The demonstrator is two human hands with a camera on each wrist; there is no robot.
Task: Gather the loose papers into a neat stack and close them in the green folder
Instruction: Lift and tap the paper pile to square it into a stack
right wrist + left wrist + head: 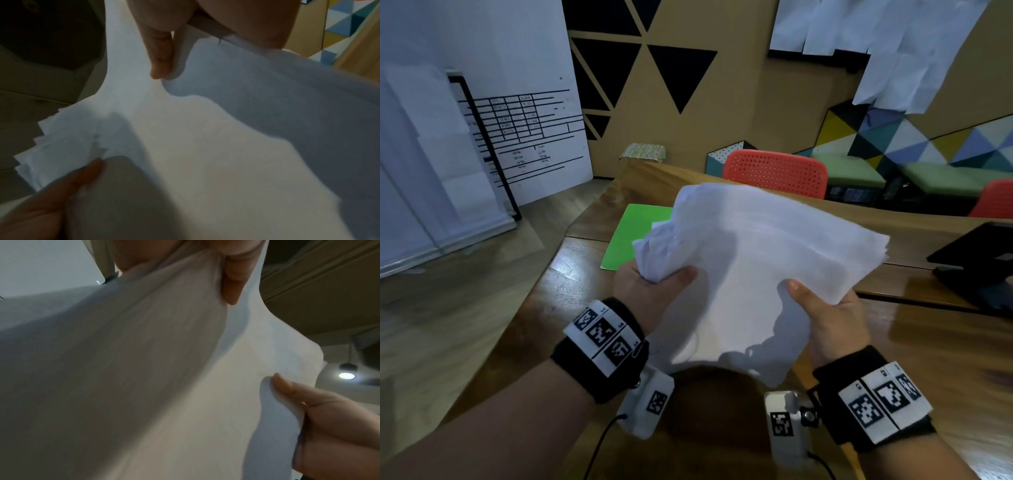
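Observation:
A loose sheaf of white papers [750, 260] is lifted above the wooden table [935, 346], sagging in the middle. My left hand [650, 284] grips its crumpled left edge, thumb on top. My right hand [825, 318] pinches the right side, thumb pressed on the top sheet. The left wrist view shows the papers [156, 369] with my left thumb [232, 282] on them and the right hand [329, 418] at lower right. In the right wrist view the papers [205, 146] fan out unevenly at the left corner under my right thumb [162, 53]. The green folder [633, 233] lies shut on the table behind the papers, partly hidden.
A black laptop [976, 260] sits on the table at the right. Red chairs [777, 171] stand behind the far edge. A whiteboard [524, 137] leans at the left over the wood floor [448, 308]. More sheets [893, 51] hang on the wall.

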